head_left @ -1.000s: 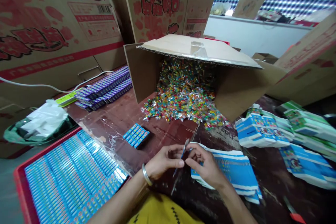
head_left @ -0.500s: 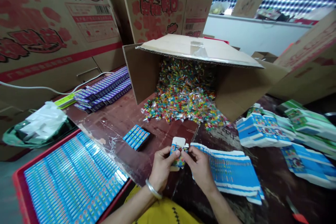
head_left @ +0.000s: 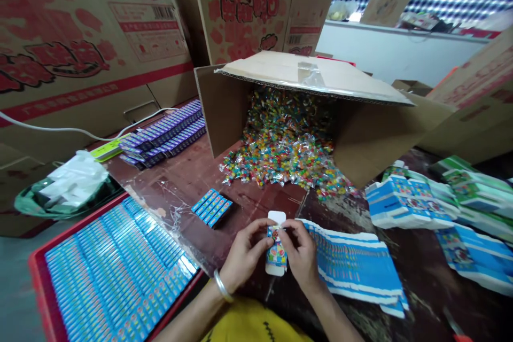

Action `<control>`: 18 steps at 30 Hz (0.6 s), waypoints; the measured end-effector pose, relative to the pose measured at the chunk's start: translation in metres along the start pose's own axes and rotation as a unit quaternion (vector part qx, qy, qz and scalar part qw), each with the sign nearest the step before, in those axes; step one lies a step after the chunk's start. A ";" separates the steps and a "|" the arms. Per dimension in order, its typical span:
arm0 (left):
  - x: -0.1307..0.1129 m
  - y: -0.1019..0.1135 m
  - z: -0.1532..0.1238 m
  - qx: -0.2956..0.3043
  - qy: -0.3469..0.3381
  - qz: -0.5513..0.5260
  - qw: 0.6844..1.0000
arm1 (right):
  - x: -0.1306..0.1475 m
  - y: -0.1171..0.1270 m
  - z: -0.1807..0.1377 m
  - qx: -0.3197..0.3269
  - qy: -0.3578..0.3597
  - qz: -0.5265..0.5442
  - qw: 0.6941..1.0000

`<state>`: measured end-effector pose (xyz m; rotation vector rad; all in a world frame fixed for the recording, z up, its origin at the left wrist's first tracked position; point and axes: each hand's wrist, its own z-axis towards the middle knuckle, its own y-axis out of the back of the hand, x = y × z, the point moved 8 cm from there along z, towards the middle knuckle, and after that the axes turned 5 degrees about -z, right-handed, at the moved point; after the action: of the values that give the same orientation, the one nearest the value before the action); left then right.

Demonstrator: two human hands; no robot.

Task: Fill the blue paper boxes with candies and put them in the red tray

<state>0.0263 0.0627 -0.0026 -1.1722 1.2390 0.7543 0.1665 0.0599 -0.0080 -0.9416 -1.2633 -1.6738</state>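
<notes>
Between my two hands is a small printed carton [head_left: 276, 251], upright, with its white end flaps standing out at top and bottom. My left hand [head_left: 245, 251] grips its left side, thumb on the printed front. On the other side my right hand [head_left: 300, 248] pinches the upper right edge near the top flap. Whether a candy packet is inside the carton I cannot tell. Just right of my right hand lies a fanned row of flat blue cartons [head_left: 356, 264]. A small block of closed blue boxes [head_left: 211, 207] sits to the left.
Ahead, an open cardboard box [head_left: 364, 133] on its side spills clear packets of colourful candies [head_left: 284, 157]. A red tray [head_left: 38, 278] at left holds rows of blue boxes. Purple boxes [head_left: 164, 136] stand behind it. Blue carton stacks [head_left: 409, 203] and green ones [head_left: 476, 187] lie right.
The carton now stands more upright, with its lower flap fully showing. My fingers have moved up toward its top end. The view has shifted slightly.
</notes>
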 end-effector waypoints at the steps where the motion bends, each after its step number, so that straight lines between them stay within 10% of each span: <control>1: -0.001 -0.001 0.000 0.011 0.001 -0.002 1.000 | 0.004 0.001 0.002 0.007 0.013 -0.011 1.000; 18: -0.006 0.012 -0.003 -0.052 -0.021 -0.007 0.998 | 0.007 -0.011 0.030 0.150 -0.117 0.118 0.975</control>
<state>0.0131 0.0636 0.0001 -1.2408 1.1673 0.8379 0.1560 0.0897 0.0009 -1.0766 -1.4474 -1.1748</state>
